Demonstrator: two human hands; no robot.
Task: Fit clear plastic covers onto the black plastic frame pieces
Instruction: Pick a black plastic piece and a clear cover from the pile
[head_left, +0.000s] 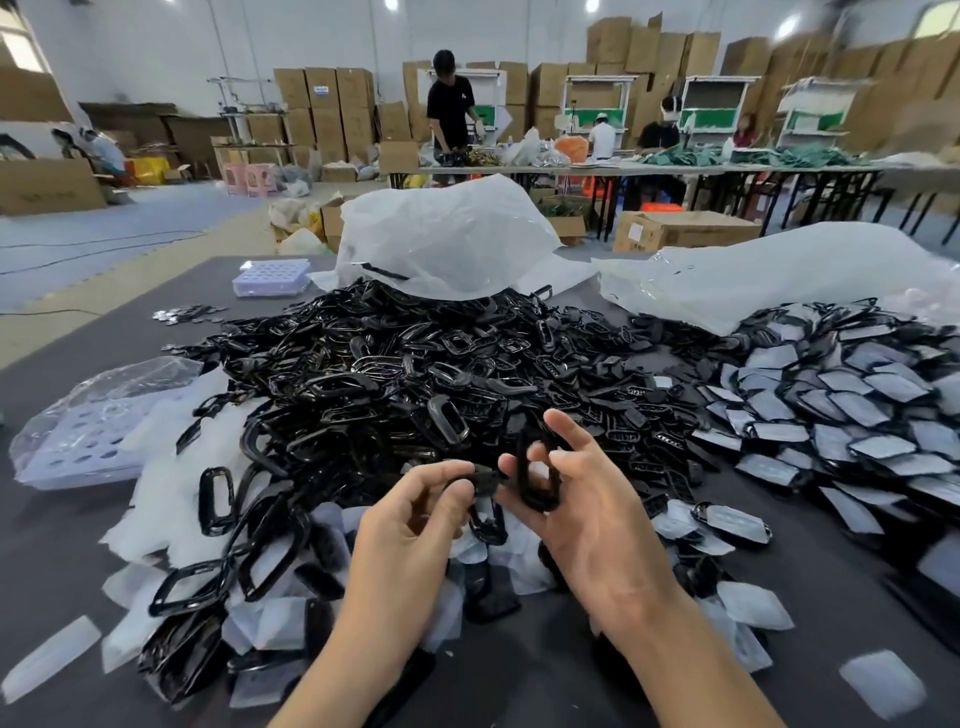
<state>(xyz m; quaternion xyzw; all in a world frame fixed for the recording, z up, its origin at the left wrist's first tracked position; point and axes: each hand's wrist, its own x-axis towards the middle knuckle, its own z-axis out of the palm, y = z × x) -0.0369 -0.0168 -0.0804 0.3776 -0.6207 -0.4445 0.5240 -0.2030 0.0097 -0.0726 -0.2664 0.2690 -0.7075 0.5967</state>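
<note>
My right hand (587, 519) holds a black plastic frame piece (535, 470) upright between thumb and fingers, its open window facing me. My left hand (415, 525) pinches a small dark piece (483, 480) at its fingertips, right beside the frame's left edge. Both hands hover over the near edge of a big heap of loose black frames (415, 374). Pale translucent covers (171, 499) lie scattered under and around the heap's near side. To the right lies a spread of frames with covers fitted (857, 410).
The work surface is a dark grey table (545, 680). Two large white plastic bags (447, 239) sit behind the heap. A perforated clear tray in a bag (83, 436) lies at left, another tray (270, 275) farther back. People work at distant tables.
</note>
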